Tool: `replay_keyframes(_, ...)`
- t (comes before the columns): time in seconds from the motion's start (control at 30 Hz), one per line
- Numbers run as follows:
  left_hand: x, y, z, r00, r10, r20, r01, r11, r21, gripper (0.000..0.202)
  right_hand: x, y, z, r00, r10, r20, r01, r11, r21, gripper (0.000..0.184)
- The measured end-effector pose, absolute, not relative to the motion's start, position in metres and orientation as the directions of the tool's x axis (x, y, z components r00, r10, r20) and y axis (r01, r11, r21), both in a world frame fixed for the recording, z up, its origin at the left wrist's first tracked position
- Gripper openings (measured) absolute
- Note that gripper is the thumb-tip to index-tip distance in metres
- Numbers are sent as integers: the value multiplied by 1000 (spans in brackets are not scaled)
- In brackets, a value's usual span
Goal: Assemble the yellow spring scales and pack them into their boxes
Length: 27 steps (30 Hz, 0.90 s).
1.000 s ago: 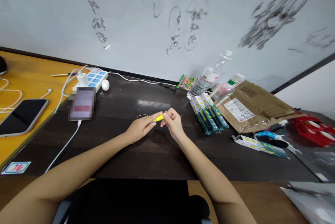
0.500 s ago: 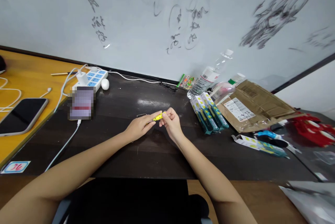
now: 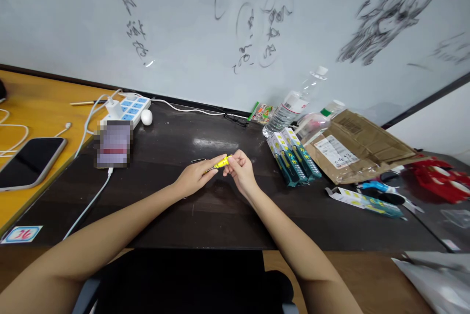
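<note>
A small yellow tube-shaped object (image 3: 221, 162) with dark marks lies between my hands over the dark desk, slanting up to the right. My left hand (image 3: 191, 177) grips its lower left end between thumb and straightened fingers, which hide that part. At the upper right end, my right hand (image 3: 240, 169) pinches it with thumb and curled forefinger. What kind of object it is I cannot make out. A thin wire-like outline (image 3: 199, 160) shows just behind my left hand, mostly covered by it.
Green-and-white boxes (image 3: 290, 159) stand right of my hands, near a water bottle (image 3: 290, 110) and cardboard package (image 3: 352, 147). An opened box (image 3: 365, 203) lies closer, beside scissors (image 3: 407, 201). On the left are a power strip (image 3: 134, 108), a blurred-out device (image 3: 113, 145) and a phone (image 3: 31, 162).
Both hands stay almost in place on the yellow object. More of its upper right end shows beside my right fingertips. The view has shifted very slightly.
</note>
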State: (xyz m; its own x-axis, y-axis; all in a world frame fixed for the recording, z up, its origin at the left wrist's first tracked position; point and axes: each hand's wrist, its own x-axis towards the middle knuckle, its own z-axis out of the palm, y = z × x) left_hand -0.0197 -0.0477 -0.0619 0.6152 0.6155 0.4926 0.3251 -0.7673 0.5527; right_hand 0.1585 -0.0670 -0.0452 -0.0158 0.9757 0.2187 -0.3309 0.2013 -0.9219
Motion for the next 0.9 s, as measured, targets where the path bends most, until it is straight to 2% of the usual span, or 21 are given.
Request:
replay_keyframes(0.13,-20,-47,-62,606,631,484,329,-753,569,48,162,-68,-44,-86,973,212,-351,170,-921,25)
replay_keyframes(0.27,-22,-47,-61,589,645,488,320,-740,592,48,173,-66,-42,-189,963,191,-294,130,-947,32)
replay_keyframes(0.43,-22,-48,-63,606,617,501,303,-762,572,49,170,-65,-43,-105,968,230,-255,197,-946,24)
replay_keyframes(0.57,-20,-48,-64,616,605,504,294,-770,566,49,160,-68,-46,-4,955,298,-270,286,-920,31)
replay_keyframes(0.67,-20,-47,-64,594,617,517,285,-762,582,49,162,-69,-44,-68,957,283,-275,255,-927,26)
replay_keyframes(0.77,-21,-46,-64,567,627,533,271,-754,599,50,170,-69,-41,-163,958,238,-255,192,-948,33)
replay_keyframes(0.9,-21,-46,-65,572,615,543,253,-762,596,49,174,-67,-38,-142,959,247,-197,217,-956,26)
